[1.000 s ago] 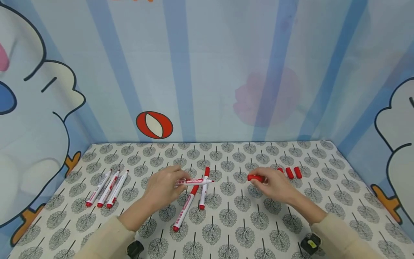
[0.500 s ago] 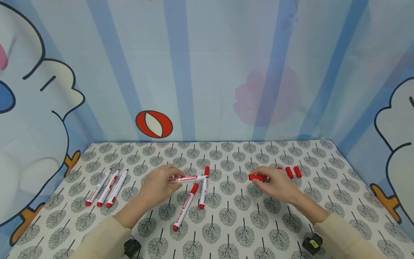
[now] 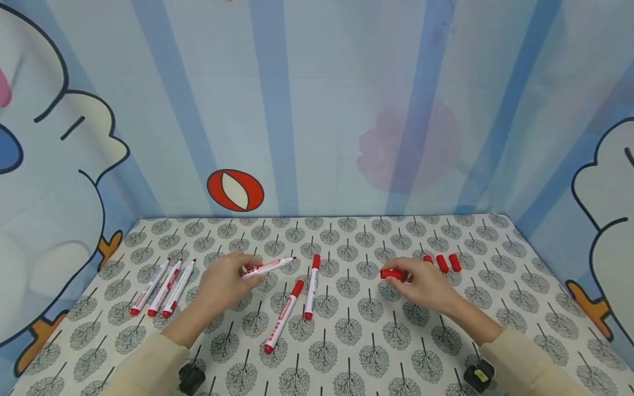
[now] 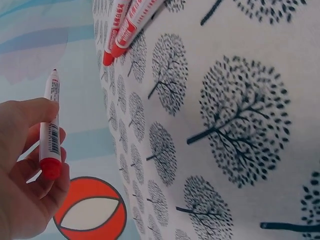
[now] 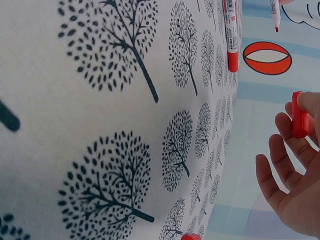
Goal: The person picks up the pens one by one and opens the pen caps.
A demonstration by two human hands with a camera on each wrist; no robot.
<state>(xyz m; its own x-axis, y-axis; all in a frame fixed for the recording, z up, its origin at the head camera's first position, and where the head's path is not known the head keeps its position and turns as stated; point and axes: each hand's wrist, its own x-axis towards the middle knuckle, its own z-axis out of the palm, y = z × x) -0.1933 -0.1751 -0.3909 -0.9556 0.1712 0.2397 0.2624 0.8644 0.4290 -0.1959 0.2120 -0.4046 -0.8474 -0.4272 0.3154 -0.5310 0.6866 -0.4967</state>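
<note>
My left hand (image 3: 225, 280) pinches an uncapped whiteboard marker (image 3: 267, 267) with a white barrel. Its bare tip points right and away in the head view, while the left wrist view shows its red end plug (image 4: 51, 168) low beside the fingers. Between thumb and fingers of my right hand (image 3: 423, 281) is a red marker cap (image 5: 300, 116). On the cloth between the hands lie a capped marker (image 3: 284, 316) and another capped marker (image 3: 312, 286), slanted and apart from each other.
Three uncapped markers (image 3: 165, 289) lie side by side on the left of the tree-print cloth (image 3: 371, 352). Several loose red caps (image 3: 442, 263) lie behind my right hand. A blue-striped curtain (image 3: 327, 110) stands along the back edge.
My left hand has moved left with the marker, whose tip now angles upward in the head view and no longer overlaps the capped markers. The right hand has hardly moved.
</note>
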